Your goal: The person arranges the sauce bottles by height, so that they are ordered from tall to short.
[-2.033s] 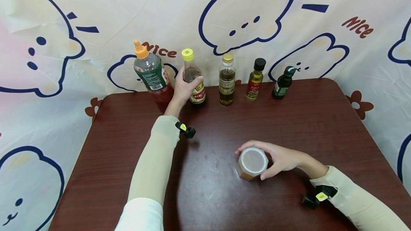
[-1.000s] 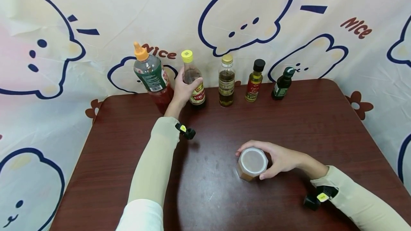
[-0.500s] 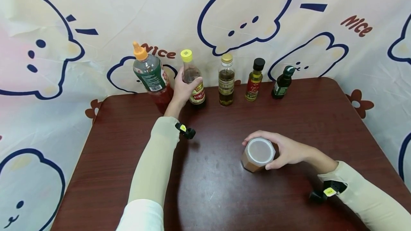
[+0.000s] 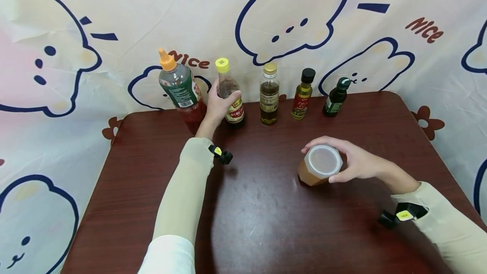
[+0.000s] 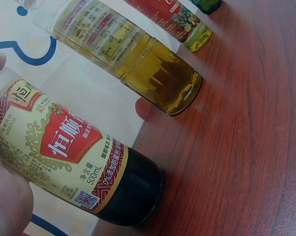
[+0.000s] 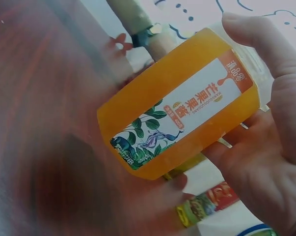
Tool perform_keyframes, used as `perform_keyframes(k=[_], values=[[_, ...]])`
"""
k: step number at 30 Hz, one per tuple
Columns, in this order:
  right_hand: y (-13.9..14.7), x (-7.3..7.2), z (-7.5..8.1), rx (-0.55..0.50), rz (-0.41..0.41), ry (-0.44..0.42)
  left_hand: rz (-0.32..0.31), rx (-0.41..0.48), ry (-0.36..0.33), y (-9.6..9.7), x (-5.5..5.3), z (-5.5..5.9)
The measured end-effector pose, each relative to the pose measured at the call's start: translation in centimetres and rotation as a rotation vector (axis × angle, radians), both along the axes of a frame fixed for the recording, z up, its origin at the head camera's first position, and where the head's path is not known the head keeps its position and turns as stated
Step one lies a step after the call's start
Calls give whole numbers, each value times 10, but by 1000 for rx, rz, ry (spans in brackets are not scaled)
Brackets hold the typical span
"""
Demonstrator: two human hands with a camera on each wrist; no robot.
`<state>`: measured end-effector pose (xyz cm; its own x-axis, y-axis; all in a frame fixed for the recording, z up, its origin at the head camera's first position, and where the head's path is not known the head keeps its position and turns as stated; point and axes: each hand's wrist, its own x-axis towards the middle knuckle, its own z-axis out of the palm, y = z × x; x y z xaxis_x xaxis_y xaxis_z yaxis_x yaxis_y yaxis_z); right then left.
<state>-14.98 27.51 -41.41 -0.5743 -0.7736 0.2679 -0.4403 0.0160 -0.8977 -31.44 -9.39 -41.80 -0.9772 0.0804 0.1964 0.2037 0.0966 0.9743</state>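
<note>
My left hand (image 4: 220, 104) grips a dark vinegar bottle (image 5: 64, 132) with a yellow cap, which stands upright at the back of the table. In the left wrist view its cream and red label faces the camera, and only part of the hand shows at the left edge. My right hand (image 4: 351, 160) holds a jar of orange mango jam (image 6: 187, 98) round its upper part, fingers and thumb on opposite sides. The jar has a translucent pale lid (image 4: 324, 160) and tilts slightly over the right middle of the table.
A large red sauce bottle (image 4: 182, 92) with an orange nozzle stands left of the left hand. To the right, an oil bottle (image 4: 269, 96), a small red-labelled oil bottle (image 4: 302, 96) and a small dark green bottle (image 4: 335, 100) line the back edge of the brown table (image 4: 258, 223).
My right hand has carried the jar from the middle of the table to the right and toward the back, and the jar now tilts. The left hand keeps its hold on the vinegar bottle.
</note>
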Motion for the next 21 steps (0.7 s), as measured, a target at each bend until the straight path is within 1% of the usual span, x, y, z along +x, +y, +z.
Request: perform_keyframes(k=[4,7,14,21], values=[[10,-5,8,1,-34,12,15,-11,32,0,-1,-1],[18,-9,13,0,-69,7,23,-11,42,0,-1,-2],[37,-20,17,3,-136,-21,18,-7,26,0,-1,-1],[57,-30,25,48,-226,-38,7,-3,21,0,0,-1]])
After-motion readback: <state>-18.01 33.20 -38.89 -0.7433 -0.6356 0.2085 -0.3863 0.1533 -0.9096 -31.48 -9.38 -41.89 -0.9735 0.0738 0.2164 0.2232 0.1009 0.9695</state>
